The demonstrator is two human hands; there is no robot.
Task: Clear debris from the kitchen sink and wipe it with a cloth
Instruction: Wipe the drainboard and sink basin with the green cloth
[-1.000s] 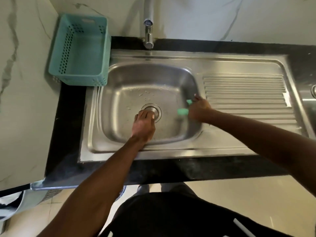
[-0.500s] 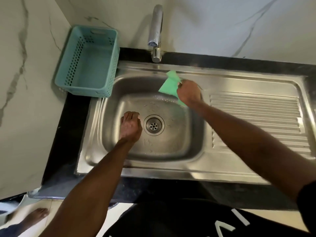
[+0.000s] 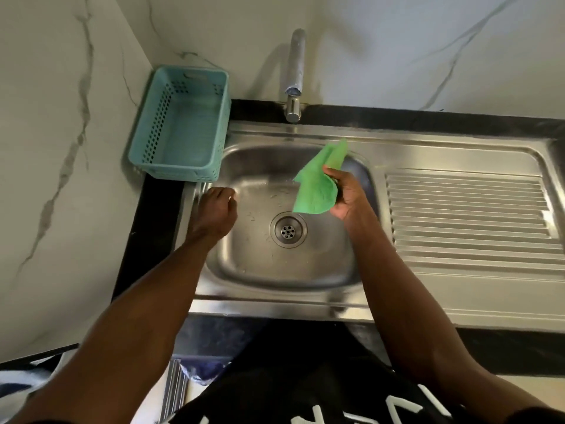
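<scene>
The steel sink (image 3: 275, 304) has a round drain (image 3: 288, 230) in the middle of its basin, and small droplets or bits (image 3: 276, 195) lie on the basin floor behind it. My right hand (image 3: 347, 197) grips a crumpled green cloth (image 3: 318, 186), held up over the back right of the basin. At the basin's left wall, my left hand (image 3: 218, 211) has its fingers curled under. Nothing shows inside them.
A teal perforated basket (image 3: 183, 127) stands on the black counter (image 3: 153, 228) at the back left, overlapping the sink's corner. The faucet (image 3: 295, 71) rises behind the basin. A ribbed drainboard (image 3: 467, 215) lies to the right. Marble walls close off the left and back.
My left hand moved from the drain to the basin's left wall. My right hand lifted the green cloth off the right wall and brought it over the back of the basin.
</scene>
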